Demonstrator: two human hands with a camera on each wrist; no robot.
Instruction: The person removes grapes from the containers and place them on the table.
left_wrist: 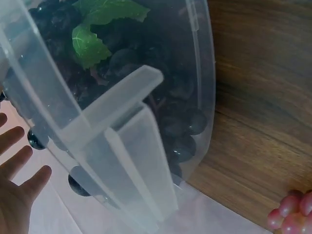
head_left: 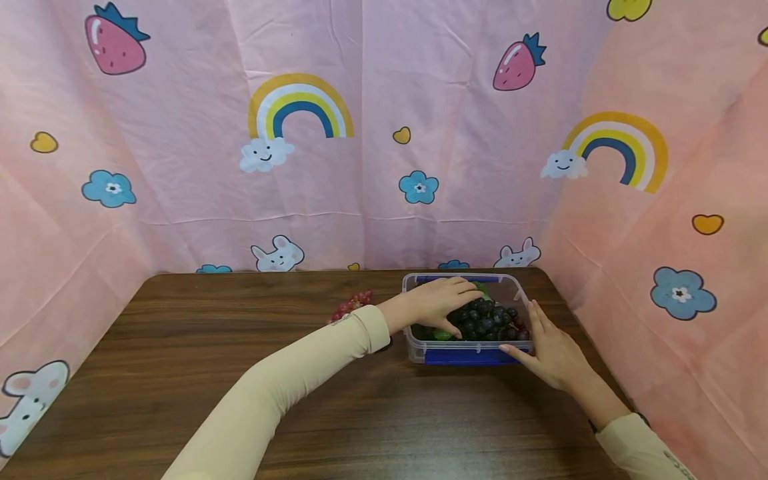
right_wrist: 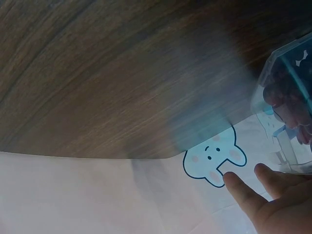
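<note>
A clear plastic box (head_left: 417,351) with blue latches stands near the table's back right, holding a bunch of dark grapes (head_left: 485,321). Over the box's left side reaches my left hand (head_left: 441,301), fingers spread and extended above the grapes; the left wrist view shows no grape in its fingers (left_wrist: 14,163). My right hand (head_left: 553,350) rests against the box's right end, straight fingers along the side and thumb by the front rim. Through the box wall, the left wrist view shows a green leaf (left_wrist: 90,46) among the grapes. A red grape bunch (head_left: 354,305) lies left of the box, partly behind my left forearm.
The dark wooden table (head_left: 198,340) extends to the left and front. A pink patterned curtain (head_left: 372,193) hangs close behind the table and along both sides. The box stands near the table's back edge.
</note>
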